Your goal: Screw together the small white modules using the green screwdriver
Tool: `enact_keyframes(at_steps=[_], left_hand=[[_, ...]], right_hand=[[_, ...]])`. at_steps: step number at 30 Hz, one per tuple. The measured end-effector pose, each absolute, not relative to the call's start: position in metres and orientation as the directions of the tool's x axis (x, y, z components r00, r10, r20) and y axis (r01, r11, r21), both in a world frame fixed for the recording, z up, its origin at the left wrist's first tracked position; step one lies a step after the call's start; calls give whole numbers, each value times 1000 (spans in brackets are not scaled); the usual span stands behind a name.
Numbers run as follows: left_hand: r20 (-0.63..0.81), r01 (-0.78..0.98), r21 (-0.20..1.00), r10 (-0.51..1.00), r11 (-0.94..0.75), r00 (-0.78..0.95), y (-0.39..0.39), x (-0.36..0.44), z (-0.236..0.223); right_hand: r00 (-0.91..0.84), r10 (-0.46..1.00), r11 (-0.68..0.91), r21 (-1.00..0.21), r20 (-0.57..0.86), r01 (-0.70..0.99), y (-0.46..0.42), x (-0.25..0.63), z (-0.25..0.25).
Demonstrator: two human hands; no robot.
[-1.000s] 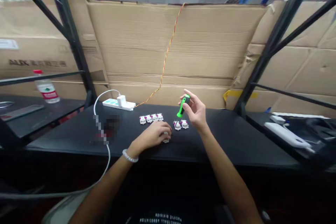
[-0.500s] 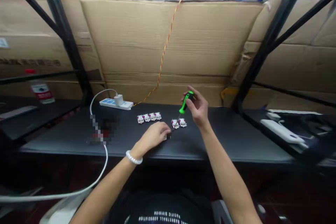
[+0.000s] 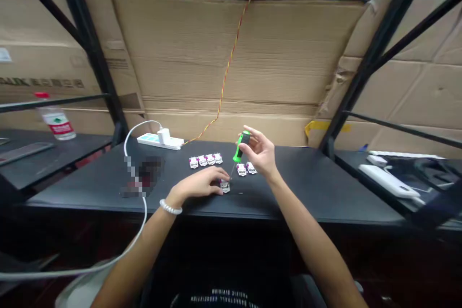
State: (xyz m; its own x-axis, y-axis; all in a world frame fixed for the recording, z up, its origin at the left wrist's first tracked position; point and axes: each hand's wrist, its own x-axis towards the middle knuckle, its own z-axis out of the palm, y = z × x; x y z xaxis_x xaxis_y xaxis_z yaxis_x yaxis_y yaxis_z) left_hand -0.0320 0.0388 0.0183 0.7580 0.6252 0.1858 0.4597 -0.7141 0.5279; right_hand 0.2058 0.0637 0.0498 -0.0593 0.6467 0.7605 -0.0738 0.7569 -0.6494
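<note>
One black worktop (image 3: 325, 187) crosses the frame, and the step in hand upon it, I judge, is screwdriver work. My left hand (image 3: 200, 183) pinches a white piece (image 3: 225, 186), just below centre, between thumb and fingers. My right hand (image 3: 260, 151) grips the green-and-black screwdriver (image 3: 241, 147), its shaft slanting down-left towards the piece; whether the tip touches, I cannot tell. The next move, I reckon, calls for a steady hold and a lined-up shaft. Above it, a row of four (image 3: 202, 161) purple-marked white lookalikes lies to the left, a pair (image 3: 241, 170) to the right. My piece looks jagged-edged, partly covered by fingers. Lower right of it lies a thin pale sliver (image 3: 240, 193).
</note>
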Motion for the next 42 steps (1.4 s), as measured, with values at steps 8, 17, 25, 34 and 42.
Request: enact_keyframes(at_steps=[8,17,25,34,42], left_hand=[[184,442,547,617,-711,765,40,-30,19],[184,432,554,611,-711,770,41,-30,19],[182,447,541,618,-712,764,40,-28,19],[198,430,537,604,-725,772,39,-28,20],[174,443,539,609,-716,774,43,-27,17]], right_hand=[[-82,660,744,-665,747,-67,62,197,43],[-78,664,739,-669,743,-81,61,196,42],[-90,656,742,-662,749,-101,59,197,43],[-64,628,771,-631,776,-86,59,197,43],[-40,548,835,-549,835,-33,57,196,46]])
